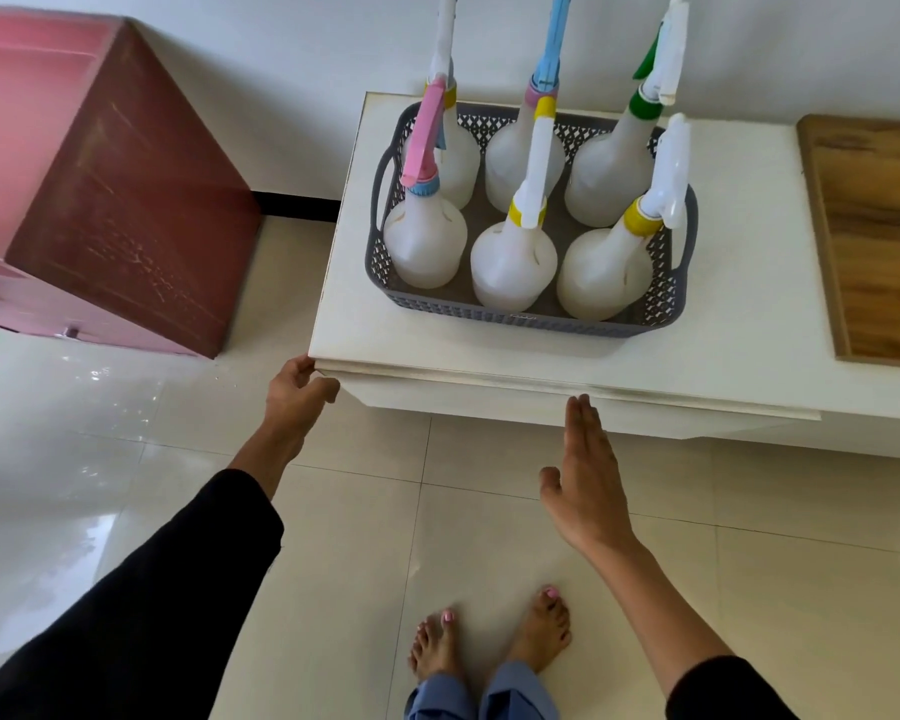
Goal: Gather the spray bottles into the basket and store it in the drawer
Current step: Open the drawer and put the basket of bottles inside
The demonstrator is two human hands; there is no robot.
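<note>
A grey lattice basket [520,320] with side handles stands on the white cabinet top [344,304]. Several white spray bottles stand upright in it, in two rows; the front left one [424,246] has a pink trigger, and the back right one [606,174] has a green collar. My left hand [294,394] curls its thumb and fingers round the front left corner of the cabinet top's edge. My right hand [585,480] is flat with straight fingers, its tips touching the front edge near the middle. The white front panel [489,407] under the edge is mostly hidden from this angle.
A pink and dark red cabinet [126,200] stands to the left, with a gap of tiled floor between. A wooden board [879,236] lies on the top to the right of the basket. My bare feet [489,636] stand on the glossy tiles just before the cabinet.
</note>
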